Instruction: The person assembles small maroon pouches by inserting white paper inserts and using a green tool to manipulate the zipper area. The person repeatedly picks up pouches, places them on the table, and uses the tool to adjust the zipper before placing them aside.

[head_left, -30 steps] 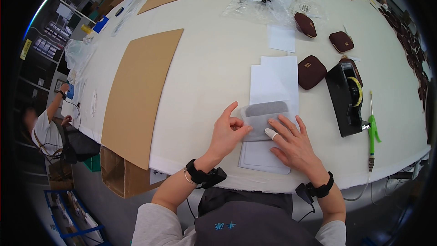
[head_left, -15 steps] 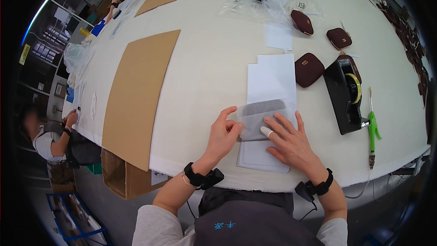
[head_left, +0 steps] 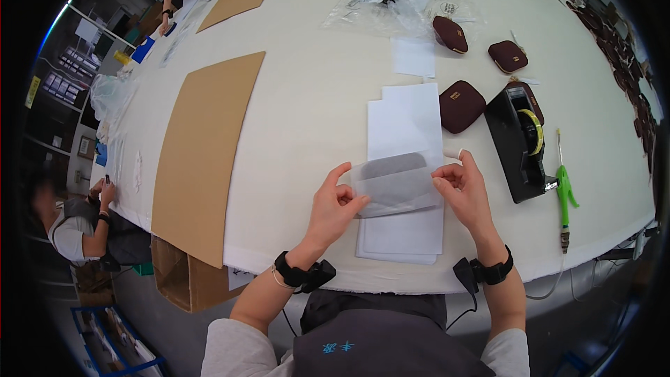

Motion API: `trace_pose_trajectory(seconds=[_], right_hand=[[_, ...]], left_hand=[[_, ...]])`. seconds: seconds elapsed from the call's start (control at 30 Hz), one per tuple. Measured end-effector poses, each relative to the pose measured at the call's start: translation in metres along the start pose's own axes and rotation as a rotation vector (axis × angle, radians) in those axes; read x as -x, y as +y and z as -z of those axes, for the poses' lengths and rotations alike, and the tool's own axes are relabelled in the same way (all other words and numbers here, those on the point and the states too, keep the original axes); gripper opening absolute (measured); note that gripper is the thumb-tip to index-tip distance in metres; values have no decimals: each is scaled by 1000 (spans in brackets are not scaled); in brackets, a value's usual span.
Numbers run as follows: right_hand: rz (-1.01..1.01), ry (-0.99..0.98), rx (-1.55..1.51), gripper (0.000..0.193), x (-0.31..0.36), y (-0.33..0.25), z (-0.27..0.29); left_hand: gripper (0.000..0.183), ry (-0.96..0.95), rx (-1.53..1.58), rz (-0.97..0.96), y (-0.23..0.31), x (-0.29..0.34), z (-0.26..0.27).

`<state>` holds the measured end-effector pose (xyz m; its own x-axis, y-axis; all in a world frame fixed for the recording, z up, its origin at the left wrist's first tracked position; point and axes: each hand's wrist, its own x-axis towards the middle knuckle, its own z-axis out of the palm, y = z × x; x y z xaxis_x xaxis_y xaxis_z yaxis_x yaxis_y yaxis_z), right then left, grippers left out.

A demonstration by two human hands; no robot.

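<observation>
Over a stack of white paper sheets (head_left: 408, 122), I hold a flat grey piece folded in translucent paper (head_left: 394, 185). My left hand (head_left: 331, 206) pinches its left edge between thumb and fingers. My right hand (head_left: 464, 192) pinches the opposite edge near its upper corner; a white cover sits on one fingertip. The grey shows darker along the top, where only one layer seems to lie over it. Just beyond the right hand, a dark maroon zip pouch (head_left: 462, 107) lies beside the sheets.
A black tape dispenser (head_left: 513, 160) and a green-handled air gun (head_left: 565, 188) with a hose stand right. More maroon pouches (head_left: 507, 56) and clear plastic bags (head_left: 391, 3) lie farther off. Left is a brown cardboard sheet (head_left: 206, 153). Co-workers sit around the table's edges.
My right hand has lifted from lying flat on the wrapped piece and now pinches its right edge. The left hand keeps its hold. The view has shifted slightly.
</observation>
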<state>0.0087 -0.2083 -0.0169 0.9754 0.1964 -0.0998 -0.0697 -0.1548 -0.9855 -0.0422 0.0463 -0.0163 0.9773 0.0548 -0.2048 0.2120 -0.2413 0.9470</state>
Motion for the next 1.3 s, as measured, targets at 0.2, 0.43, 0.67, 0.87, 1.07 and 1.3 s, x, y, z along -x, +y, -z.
trace_pose_trajectory(seconds=[0.2, 0.43, 0.67, 0.87, 1.07, 1.3], right_hand=[[-185, -35, -197, 52, -8, -9, 5], [-121, -44, -280, 52, -10, -4, 5], [-174, -96, -291, 52, -11, -9, 5], [-189, -93, -233, 51, -14, -15, 2], [-203, -103, -205, 45, -17, -9, 1], [-209, -129, -180, 42, -19, -7, 2]], left_hand=[[64, -25, 26, -7, -2, 0, 2], [62, -44, 45, 0, -2, -1, 3], [60, -52, 52, -4, -3, 0, 3], [61, -57, 46, -5, -3, -1, 4], [59, -61, 59, -10, -4, -1, 4], [56, -68, 91, -14, -4, -1, 3]])
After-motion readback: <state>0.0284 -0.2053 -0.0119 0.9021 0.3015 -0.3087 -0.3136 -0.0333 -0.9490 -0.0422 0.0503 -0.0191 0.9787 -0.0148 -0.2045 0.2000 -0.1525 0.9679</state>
